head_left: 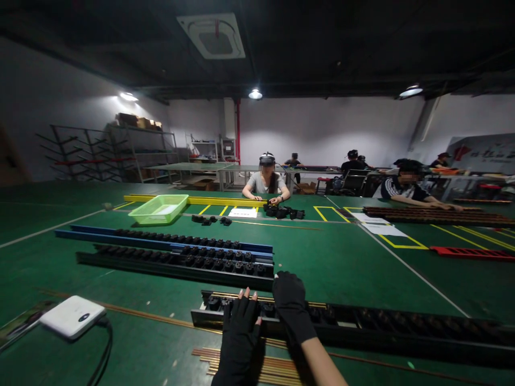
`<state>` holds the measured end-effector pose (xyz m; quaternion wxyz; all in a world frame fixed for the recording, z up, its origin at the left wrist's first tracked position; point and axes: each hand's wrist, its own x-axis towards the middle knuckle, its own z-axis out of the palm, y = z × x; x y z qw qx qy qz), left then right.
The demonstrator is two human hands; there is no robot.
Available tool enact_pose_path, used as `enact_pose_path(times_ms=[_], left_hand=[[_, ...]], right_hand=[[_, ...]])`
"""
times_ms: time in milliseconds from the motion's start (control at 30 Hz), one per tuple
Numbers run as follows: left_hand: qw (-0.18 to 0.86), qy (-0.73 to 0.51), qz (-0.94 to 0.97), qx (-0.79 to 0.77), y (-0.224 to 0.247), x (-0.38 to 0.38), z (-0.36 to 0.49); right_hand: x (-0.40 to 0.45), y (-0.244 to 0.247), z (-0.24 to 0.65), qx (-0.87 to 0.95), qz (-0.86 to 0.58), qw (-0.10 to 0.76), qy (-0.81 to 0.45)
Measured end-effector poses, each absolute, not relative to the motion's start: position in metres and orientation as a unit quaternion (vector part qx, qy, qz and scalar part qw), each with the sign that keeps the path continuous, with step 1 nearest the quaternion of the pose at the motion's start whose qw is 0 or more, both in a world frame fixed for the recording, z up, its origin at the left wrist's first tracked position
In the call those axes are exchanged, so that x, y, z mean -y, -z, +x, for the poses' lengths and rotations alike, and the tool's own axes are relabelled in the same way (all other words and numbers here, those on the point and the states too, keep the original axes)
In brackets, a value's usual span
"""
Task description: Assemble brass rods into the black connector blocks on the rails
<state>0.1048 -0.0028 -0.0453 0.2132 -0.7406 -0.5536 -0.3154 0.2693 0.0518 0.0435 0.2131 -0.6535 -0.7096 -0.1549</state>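
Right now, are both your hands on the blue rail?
No, the left hand and right hand are both at the black rail nearest the camera.

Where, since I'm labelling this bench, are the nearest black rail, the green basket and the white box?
Nearest black rail (362, 340): head view, on its near side wall.
Green basket (151, 218): head view, on its front wall.
White box (72, 315): head view, on its top face.

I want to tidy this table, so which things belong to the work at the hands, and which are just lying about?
Seem part of the work:
near black rail, at the left hand and right hand
black blocks inside it
brass-coloured rods beside it

Probably just lying about:
white box
green basket
white sheets
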Motion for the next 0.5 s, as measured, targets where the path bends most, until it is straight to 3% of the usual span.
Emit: enact_pose_path(times_ms=[200,500], left_hand=[[0.187,0.308,-0.748,0.557,0.036,0.009,0.107],[0.129,0.323,-0.754,0.558,-0.009,0.007,0.119]], right_hand=[[-0.045,-0.036,0.259,0.719,-0.68,0.139,0.035],[-0.045,-0.035,0.259,0.714,-0.685,0.143,0.035]])
